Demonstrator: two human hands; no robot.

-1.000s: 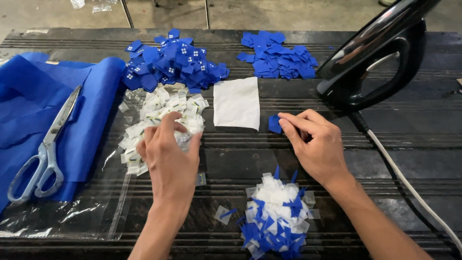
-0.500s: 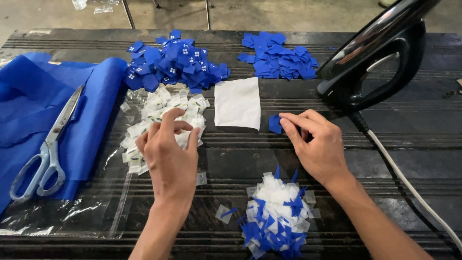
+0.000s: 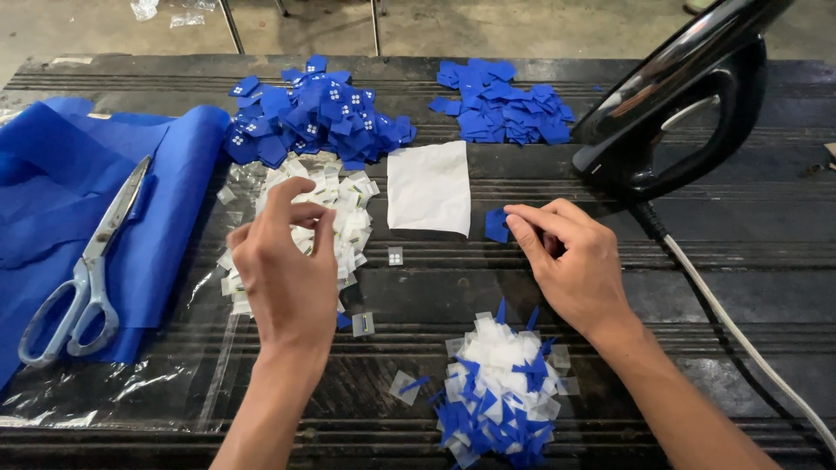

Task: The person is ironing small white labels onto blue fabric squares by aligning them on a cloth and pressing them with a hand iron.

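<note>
Moved since a second ago: my left hand (image 3: 292, 265) has lifted off the pile of white labels (image 3: 322, 218) at centre left; it now hovers above it, fingers curled loosely with thumb and forefinger drawn near each other. Whether they pinch a label I cannot tell; the palm hides that side. My right hand (image 3: 575, 261), right of centre, is unchanged.

Right hand: fingertips pressed together on a small blue patch (image 3: 497, 224), pinning it to the bench (image 3: 435, 287); most of the patch is covered by my fingers.

White paper sheet (image 3: 429, 187): centre, just left of the patch.

Blue squares with white marks (image 3: 318, 117): upper centre-left heap. Plain blue squares (image 3: 505, 109): upper centre heap.

Scrap heap, white and blue trimmings (image 3: 496, 392): lower centre, between my forearms.

Single small label (image 3: 395, 255): lying alone below the white sheet.

Scissors (image 3: 87, 270): left, resting on folded blue fabric (image 3: 174, 209); the fabric is cut off by the left edge.

Black iron (image 3: 688, 96): upper right, top cropped; its cord (image 3: 740, 339) runs off at lower right.
</note>
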